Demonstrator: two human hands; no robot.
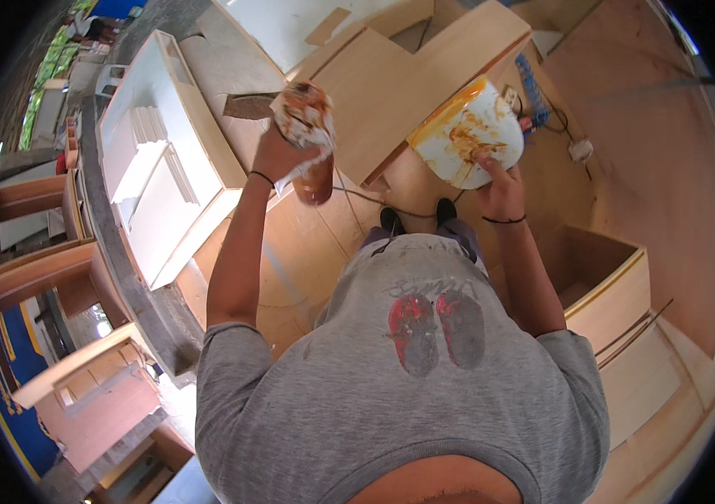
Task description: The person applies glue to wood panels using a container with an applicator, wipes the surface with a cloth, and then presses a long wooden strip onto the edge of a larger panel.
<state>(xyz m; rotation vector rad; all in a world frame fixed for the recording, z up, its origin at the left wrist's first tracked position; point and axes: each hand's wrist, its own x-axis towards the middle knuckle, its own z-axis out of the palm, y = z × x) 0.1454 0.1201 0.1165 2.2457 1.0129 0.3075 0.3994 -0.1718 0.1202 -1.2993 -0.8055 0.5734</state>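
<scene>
My left hand (pixel 283 160) is closed round a crumpled white rag (pixel 305 122) smeared with reddish brown. Just below the rag shows a rounded brown thing, like a jar or bottle (pixel 315 185); I cannot tell whether the same hand holds it. On the other side, my right hand (pixel 502 189) grips the lower edge of a white rounded plastic piece (pixel 458 155), its thumb on the face. Yellow-orange and brown smears cover that face, thickest along the upper left edge. Between and beyond both hands lies a pale wooden box-shaped panel piece (pixel 399 84).
A white-faced cabinet (pixel 172 168) with stacked white strips stands at the left. An open wooden drawer box (pixel 601 269) is at the right, near a tall brown board (pixel 634 168). A cable (pixel 374 200) runs across the floor by my feet. Wooden frames (pixel 55 294) stand far left.
</scene>
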